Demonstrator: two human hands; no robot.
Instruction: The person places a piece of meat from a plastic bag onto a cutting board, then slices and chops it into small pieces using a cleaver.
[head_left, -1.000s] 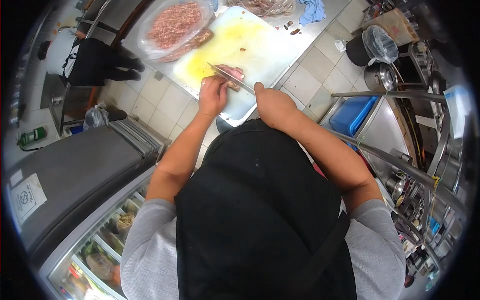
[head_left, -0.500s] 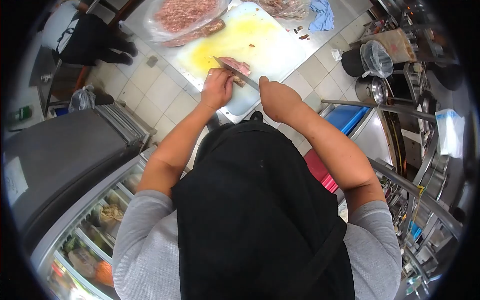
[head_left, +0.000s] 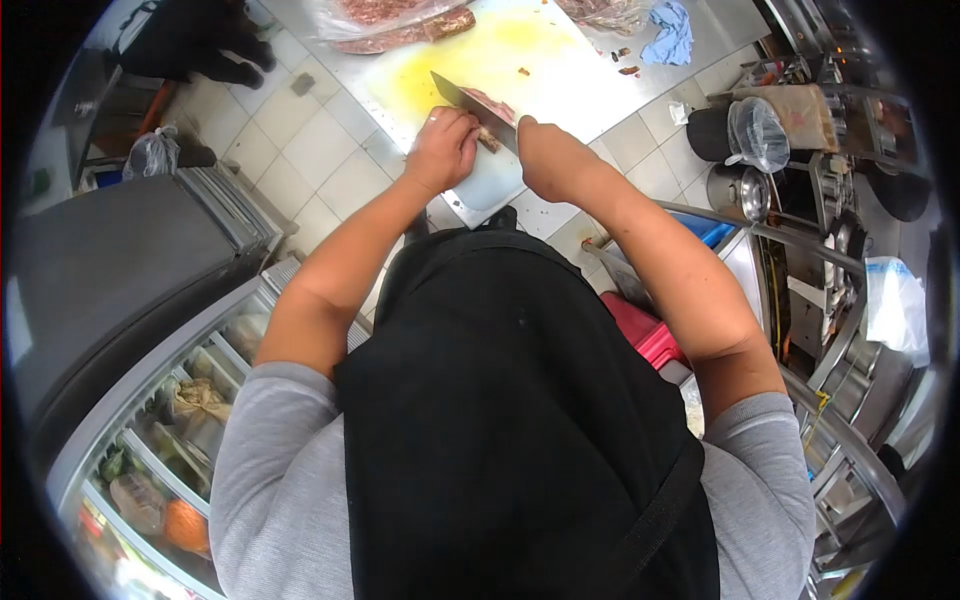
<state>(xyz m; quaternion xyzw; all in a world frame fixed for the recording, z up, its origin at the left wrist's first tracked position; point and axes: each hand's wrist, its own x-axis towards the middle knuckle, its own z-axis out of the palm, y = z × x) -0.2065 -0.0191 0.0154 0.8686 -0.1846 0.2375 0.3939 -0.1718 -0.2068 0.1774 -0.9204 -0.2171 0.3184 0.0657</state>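
Note:
My right hand (head_left: 553, 160) is closed around the handle of a knife (head_left: 452, 93), whose broad blade points up and left. A piece of reddish meat (head_left: 494, 104) lies on the white cutting board (head_left: 590, 95), partly hidden behind the blade. On the near side of the blade, the browned end of the meat (head_left: 488, 141) shows beside my left hand (head_left: 444, 148). The fingers of that hand are curled and pressed down on this end, close to the blade. Yellow stains and a small brown scrap (head_left: 524, 71) mark the board.
Beyond the board lie a long browned meat piece (head_left: 420, 33), bagged ground meat (head_left: 380, 10), another bag of meat (head_left: 605, 12) and a blue cloth (head_left: 668, 35). A person in dark clothing (head_left: 190, 40) stands at upper left. A glass-topped fridge (head_left: 150, 440) is at left.
The blade now stands more upright and shows more of its broad side, its tip raised. My left hand stays at the meat. The whole view has shifted slightly.

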